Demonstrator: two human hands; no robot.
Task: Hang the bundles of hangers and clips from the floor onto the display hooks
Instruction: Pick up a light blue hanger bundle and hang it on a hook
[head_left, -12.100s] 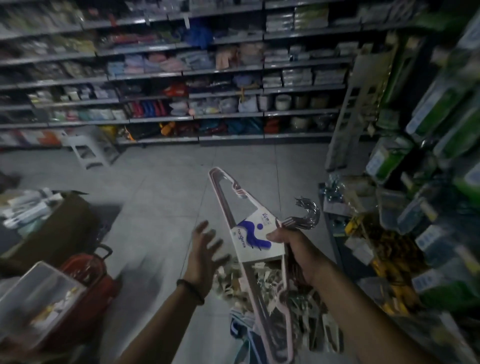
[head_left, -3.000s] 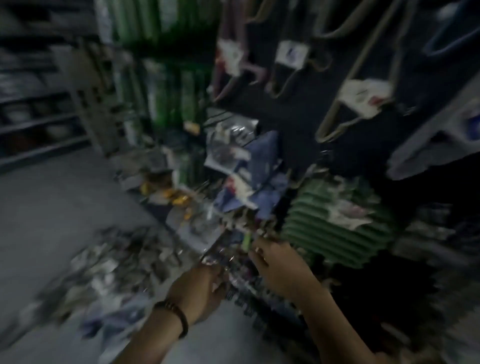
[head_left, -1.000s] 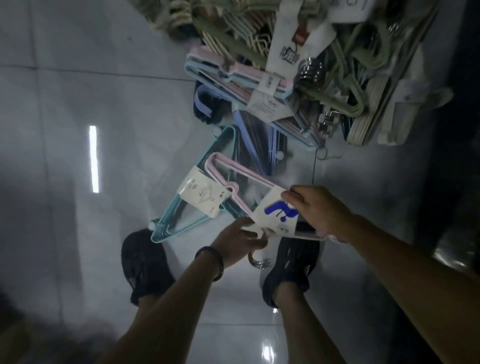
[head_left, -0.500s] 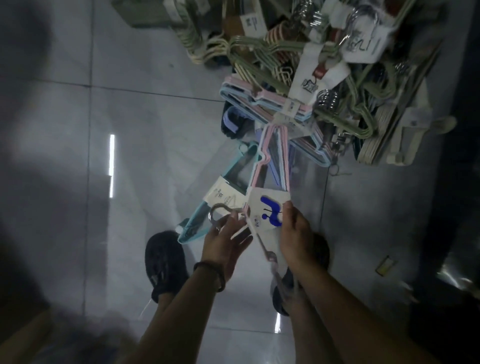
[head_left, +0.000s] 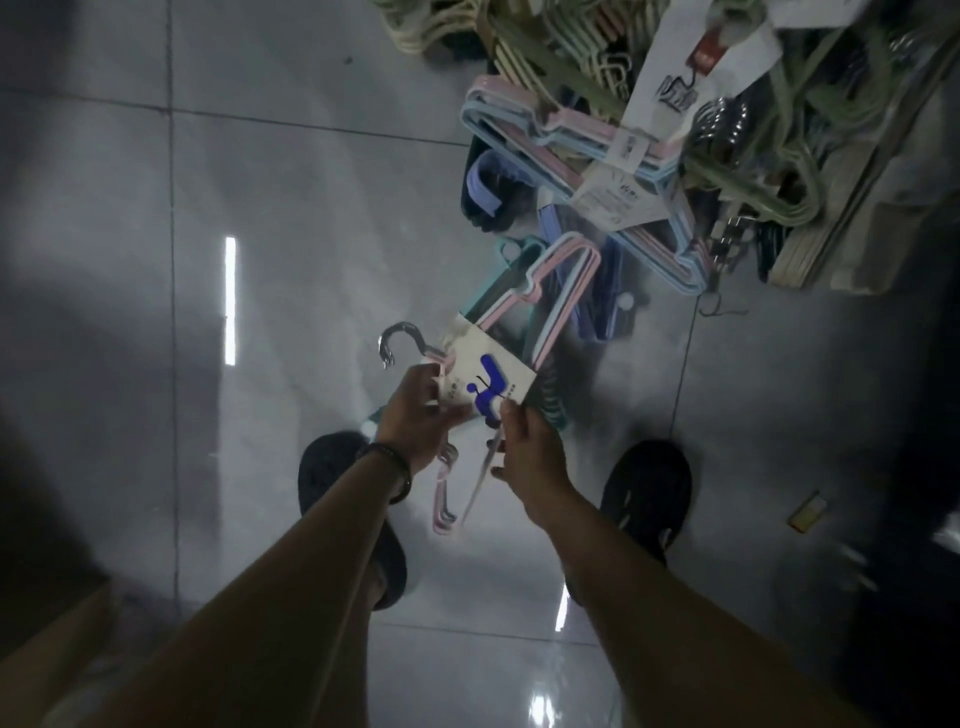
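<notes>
1. Over the floor (head_left: 291, 171), in front of both shoes, a hanger bundle (head_left: 558, 275) is held in the air and tilted. Its steel hook (head_left: 396, 340) sticks out to the left.
2. Left hand (head_left: 415, 421): fingers curled round the bundle neck, just below the hook, at the left edge of the label (head_left: 485, 376).
3. Right hand (head_left: 532, 457): thumb and fingers pinch the bundle at the label's lower right edge.
4. Far end of the bundle overlaps a teal bundle (head_left: 511, 270) lying on the floor; cannot tell if they touch.
5. Pile (head_left: 753, 156) of green, cream and wooden hangers fills the floor's top right corner. A pink-blue bundle (head_left: 524, 127) lies on its near edge, close to the held bundle's far end.
6. Left shoe (head_left: 324, 473) is under the left wrist, right shoe (head_left: 649, 488) to the right of the right forearm.
7. Small yellow packet (head_left: 808, 512) lies on the floor at right, well apart from the hands.
8. Dark bracelet (head_left: 397, 467) sits on the left wrist.
</notes>
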